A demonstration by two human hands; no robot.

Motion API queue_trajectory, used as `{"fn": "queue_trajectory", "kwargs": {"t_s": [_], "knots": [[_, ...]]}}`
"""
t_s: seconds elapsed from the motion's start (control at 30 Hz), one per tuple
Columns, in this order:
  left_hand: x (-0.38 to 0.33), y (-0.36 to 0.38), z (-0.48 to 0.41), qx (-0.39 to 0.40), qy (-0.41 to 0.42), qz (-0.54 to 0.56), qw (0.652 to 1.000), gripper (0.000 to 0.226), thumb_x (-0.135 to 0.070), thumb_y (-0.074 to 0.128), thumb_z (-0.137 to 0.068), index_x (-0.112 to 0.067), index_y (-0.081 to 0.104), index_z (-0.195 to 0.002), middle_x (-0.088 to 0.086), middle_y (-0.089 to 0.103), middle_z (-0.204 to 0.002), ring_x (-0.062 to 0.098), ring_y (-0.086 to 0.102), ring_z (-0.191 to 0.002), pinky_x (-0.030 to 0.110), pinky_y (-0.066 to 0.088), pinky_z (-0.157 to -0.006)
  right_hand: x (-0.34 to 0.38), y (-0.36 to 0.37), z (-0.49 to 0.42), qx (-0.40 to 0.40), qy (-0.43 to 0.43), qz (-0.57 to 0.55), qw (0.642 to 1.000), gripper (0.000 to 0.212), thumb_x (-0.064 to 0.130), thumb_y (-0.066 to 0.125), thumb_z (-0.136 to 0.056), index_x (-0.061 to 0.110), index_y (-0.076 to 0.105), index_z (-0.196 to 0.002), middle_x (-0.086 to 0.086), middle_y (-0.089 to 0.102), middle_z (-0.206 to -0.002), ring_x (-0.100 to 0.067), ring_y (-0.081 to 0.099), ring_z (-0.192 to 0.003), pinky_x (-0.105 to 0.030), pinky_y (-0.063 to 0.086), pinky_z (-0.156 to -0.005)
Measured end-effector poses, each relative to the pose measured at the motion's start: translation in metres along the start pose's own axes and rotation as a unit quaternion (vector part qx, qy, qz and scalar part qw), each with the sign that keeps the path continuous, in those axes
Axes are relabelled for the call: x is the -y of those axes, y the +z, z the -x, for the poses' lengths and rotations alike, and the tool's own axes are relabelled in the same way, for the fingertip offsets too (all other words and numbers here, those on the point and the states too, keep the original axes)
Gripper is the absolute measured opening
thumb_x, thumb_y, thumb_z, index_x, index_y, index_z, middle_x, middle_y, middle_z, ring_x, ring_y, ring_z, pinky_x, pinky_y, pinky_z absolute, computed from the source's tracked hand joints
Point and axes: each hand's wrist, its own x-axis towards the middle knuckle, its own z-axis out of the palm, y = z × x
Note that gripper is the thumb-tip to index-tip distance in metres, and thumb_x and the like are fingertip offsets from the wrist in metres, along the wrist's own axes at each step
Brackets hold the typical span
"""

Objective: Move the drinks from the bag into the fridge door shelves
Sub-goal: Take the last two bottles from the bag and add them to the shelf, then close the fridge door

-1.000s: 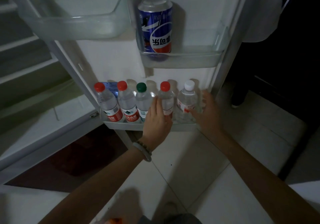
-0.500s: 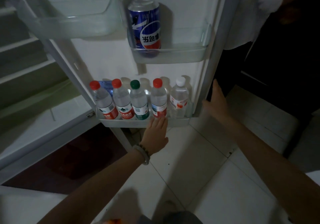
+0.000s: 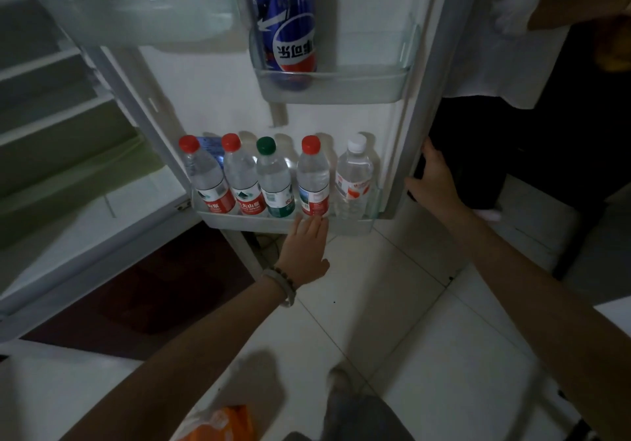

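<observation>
Several water bottles stand in a row in the bottom door shelf (image 3: 351, 227): three with red caps (image 3: 312, 181), one with a green cap (image 3: 275, 184), one with a white cap (image 3: 353, 181). A blue cola can (image 3: 285, 24) stands in the middle door shelf (image 3: 362, 90). My left hand (image 3: 304, 252) lies flat with fingertips against the bottom shelf's front rim, holding nothing. My right hand (image 3: 432, 176) grips the outer edge of the fridge door (image 3: 426, 99). An orange and white bag (image 3: 218, 423) shows at the bottom edge.
The open fridge body with its shelves (image 3: 51, 116) is to the left. A clear upper door shelf (image 3: 136, 13) is at top left. Another person in a white shirt (image 3: 512, 48) stands behind the door at right. White floor tiles (image 3: 392, 321) lie below.
My left hand slid down from the bottles to the shelf's front rim. My right hand left the white-capped bottle and moved right onto the door's edge.
</observation>
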Motion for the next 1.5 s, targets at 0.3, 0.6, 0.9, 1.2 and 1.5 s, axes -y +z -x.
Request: {"fn": "queue_trajectory", "kwargs": {"t_s": [0.3,0.6,0.9,1.2,1.5], "knots": [[0.008,0.008,0.077,0.011,-0.006,0.006,1.0,0.084,-0.033,0.058,-0.082,-0.006,0.011,-0.146,0.013,0.016,-0.155,0.027,0.012,-0.143,0.044,0.003,-0.115,0.011,0.012,0.101,-0.001,-0.026,0.031,0.999,0.085,0.002,0.061,-0.083,0.006,0.007,-0.148,-0.016,0.017,-0.154,-0.027,0.017,-0.142,-0.041,0.019,-0.116],[0.013,0.011,0.202,-0.035,-0.029,0.051,0.998,0.08,-0.02,0.055,-0.081,-0.004,0.013,-0.146,0.013,0.016,-0.155,0.024,0.011,-0.144,0.039,0.006,-0.117,0.026,0.033,0.209,0.028,-0.099,0.069,0.992,0.09,-0.005,0.061,-0.08,0.0,0.0,-0.146,-0.019,0.005,-0.156,-0.028,0.006,-0.144,-0.028,0.006,-0.114],[0.004,-0.014,0.307,-0.115,-0.155,0.111,0.975,0.079,-0.021,0.059,-0.083,-0.006,0.015,-0.147,0.012,0.014,-0.155,0.025,0.011,-0.144,0.038,0.008,-0.117,0.044,0.057,0.296,0.104,-0.198,0.138,0.965,0.093,-0.002,0.062,-0.076,0.002,0.001,-0.146,-0.018,-0.001,-0.156,-0.028,0.006,-0.142,-0.036,0.015,-0.111],[-0.032,-0.032,0.371,-0.146,-0.256,0.108,0.949,0.079,-0.021,0.06,-0.085,-0.006,0.013,-0.148,0.012,0.013,-0.156,0.024,0.009,-0.144,0.04,0.011,-0.118,0.064,0.059,0.337,0.237,-0.404,0.2,0.86,0.078,0.001,0.057,-0.083,0.006,0.012,-0.147,-0.008,0.002,-0.154,-0.016,0.0,-0.143,-0.026,0.005,-0.117],[-0.072,-0.051,0.403,-0.173,-0.295,0.088,0.936,0.081,-0.029,0.056,-0.087,-0.01,0.006,-0.148,0.007,0.006,-0.156,0.016,0.0,-0.143,0.035,0.002,-0.117,0.106,0.067,0.327,0.232,-0.442,0.163,0.851,0.081,0.004,0.053,-0.087,0.013,0.0,-0.148,-0.004,-0.004,-0.156,-0.012,-0.003,-0.141,-0.024,0.002,-0.113]]}}
